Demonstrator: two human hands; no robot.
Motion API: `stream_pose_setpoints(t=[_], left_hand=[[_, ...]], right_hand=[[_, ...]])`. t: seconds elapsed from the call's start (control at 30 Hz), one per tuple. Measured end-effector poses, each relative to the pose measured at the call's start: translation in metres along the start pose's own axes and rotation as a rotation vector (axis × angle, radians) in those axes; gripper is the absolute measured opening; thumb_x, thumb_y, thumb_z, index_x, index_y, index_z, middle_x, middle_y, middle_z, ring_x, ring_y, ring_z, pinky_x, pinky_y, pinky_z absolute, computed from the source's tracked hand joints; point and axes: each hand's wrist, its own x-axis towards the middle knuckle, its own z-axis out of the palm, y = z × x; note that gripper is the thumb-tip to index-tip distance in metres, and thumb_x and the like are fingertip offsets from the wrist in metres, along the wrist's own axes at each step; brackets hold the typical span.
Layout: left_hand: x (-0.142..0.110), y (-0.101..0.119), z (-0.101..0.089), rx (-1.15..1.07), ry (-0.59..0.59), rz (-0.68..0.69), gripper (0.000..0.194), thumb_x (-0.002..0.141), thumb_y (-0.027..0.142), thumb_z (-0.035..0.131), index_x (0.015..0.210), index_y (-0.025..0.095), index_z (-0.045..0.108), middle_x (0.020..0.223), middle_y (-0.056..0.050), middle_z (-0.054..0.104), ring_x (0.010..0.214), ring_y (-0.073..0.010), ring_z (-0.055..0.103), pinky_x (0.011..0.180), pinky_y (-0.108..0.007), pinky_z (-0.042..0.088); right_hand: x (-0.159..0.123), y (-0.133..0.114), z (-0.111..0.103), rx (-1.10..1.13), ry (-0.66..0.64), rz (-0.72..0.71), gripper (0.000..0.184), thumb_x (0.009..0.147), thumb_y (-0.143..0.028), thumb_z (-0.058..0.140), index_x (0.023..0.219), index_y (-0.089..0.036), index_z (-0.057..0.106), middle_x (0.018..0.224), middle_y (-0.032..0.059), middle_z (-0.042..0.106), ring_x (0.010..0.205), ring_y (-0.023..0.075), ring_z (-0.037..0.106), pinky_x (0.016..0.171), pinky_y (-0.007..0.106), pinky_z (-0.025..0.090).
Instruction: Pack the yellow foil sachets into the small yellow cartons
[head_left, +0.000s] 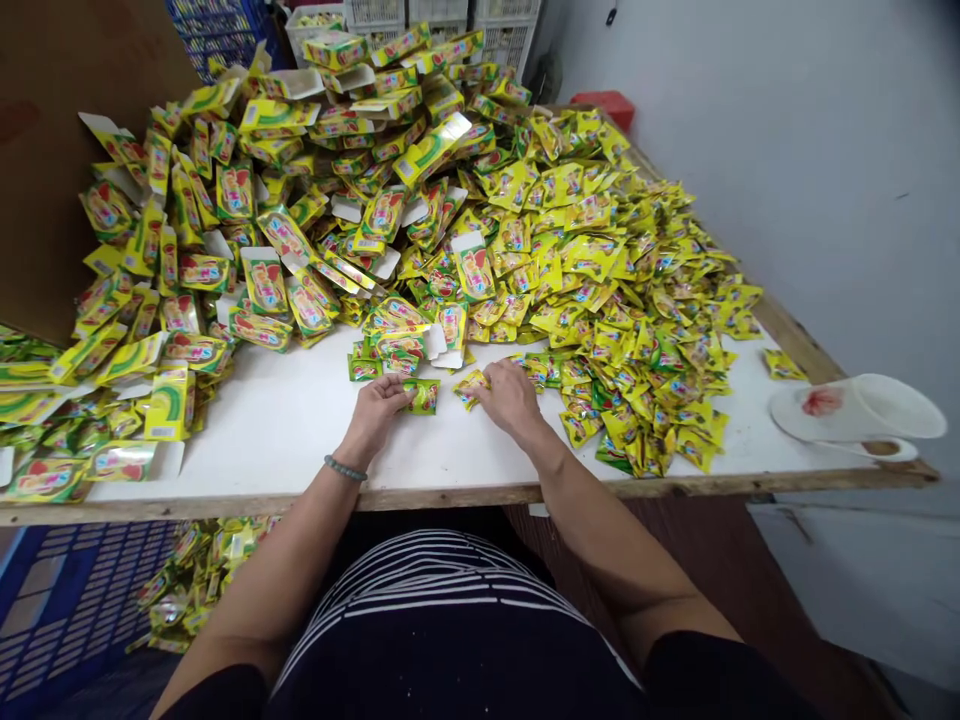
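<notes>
My left hand (pixel 381 405), with a beaded bracelet at the wrist, closes its fingers on the left end of a green candy packet (pixel 424 397) just above the white tabletop. A short way to the right, my right hand (pixel 510 400) pinches a yellow candy packet (pixel 470 388) by its right side. Right behind the hands, open small boxes (pixel 401 345) lie with a few green packets (pixel 364 368). A large heap of yellow packets (pixel 637 300) spreads to the right of my right hand. The fingertips of my right hand are partly hidden.
Many printed cardboard boxes (pixel 277 230) are piled at the back left, beside a large brown carton (pixel 82 180). A white plastic cup (pixel 892 405) and a spoon (pixel 889 450) lie at the right corner. Below the table's left edge stands a blue crate (pixel 67 610) with packets beside it.
</notes>
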Motion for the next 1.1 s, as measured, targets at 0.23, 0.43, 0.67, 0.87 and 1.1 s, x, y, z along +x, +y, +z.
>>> stream_pose_setpoints(t=[0.23, 0.43, 0.67, 0.87, 1.1], left_hand=[[-0.002, -0.003, 0.002, -0.042, 0.055, 0.040, 0.041, 0.054, 0.025, 0.089, 0.082, 0.016, 0.060, 0.061, 0.005, 0.062, 0.056, -0.0088, 0.056, 0.060, -0.023, 0.042], [-0.010, 0.001, 0.010, -0.226, 0.036, 0.058, 0.042, 0.058, 0.030, 0.090, 0.083, 0.017, 0.060, 0.064, 0.006, 0.060, 0.058, -0.0065, 0.055, 0.059, -0.020, 0.042], [-0.009, 0.004, 0.008, -0.223, 0.000, 0.069, 0.052, 0.052, 0.021, 0.094, 0.089, 0.018, 0.058, 0.058, 0.011, 0.052, 0.059, -0.0058, 0.057, 0.069, -0.020, 0.048], [-0.011, 0.003, 0.004, -0.110, -0.080, 0.066, 0.049, 0.052, 0.022, 0.091, 0.089, 0.017, 0.059, 0.068, 0.006, 0.063, 0.062, -0.0080, 0.058, 0.064, -0.022, 0.047], [0.010, 0.038, -0.012, 0.499, 0.112, 0.475, 0.042, 0.064, 0.030, 0.085, 0.098, 0.021, 0.063, 0.103, -0.006, 0.068, 0.093, -0.0221, 0.061, 0.083, -0.036, 0.051]], right_hand=[[-0.004, -0.032, 0.020, 0.773, -0.148, 0.111, 0.044, 0.078, -0.064, 0.066, 0.077, -0.024, 0.049, 0.061, -0.0037, 0.055, 0.054, 0.0162, 0.056, 0.052, 0.027, 0.038], [-0.013, -0.055, 0.038, 0.685, 0.083, 0.074, 0.048, 0.078, -0.069, 0.061, 0.071, -0.025, 0.043, 0.063, -0.0035, 0.051, 0.058, 0.0135, 0.045, 0.056, 0.027, 0.037], [-0.017, -0.054, 0.036, 0.957, -0.074, 0.094, 0.044, 0.074, -0.064, 0.069, 0.081, -0.023, 0.053, 0.075, 0.0001, 0.062, 0.068, 0.0161, 0.057, 0.062, 0.028, 0.050], [-0.013, -0.050, 0.030, 1.179, -0.385, 0.051, 0.046, 0.066, -0.055, 0.081, 0.093, -0.019, 0.068, 0.092, 0.0045, 0.073, 0.079, 0.0190, 0.067, 0.071, 0.033, 0.060], [-0.006, -0.035, 0.027, 0.905, -0.063, 0.000, 0.034, 0.071, -0.046, 0.077, 0.092, -0.020, 0.072, 0.085, 0.0054, 0.075, 0.076, 0.0238, 0.069, 0.072, 0.036, 0.058]])
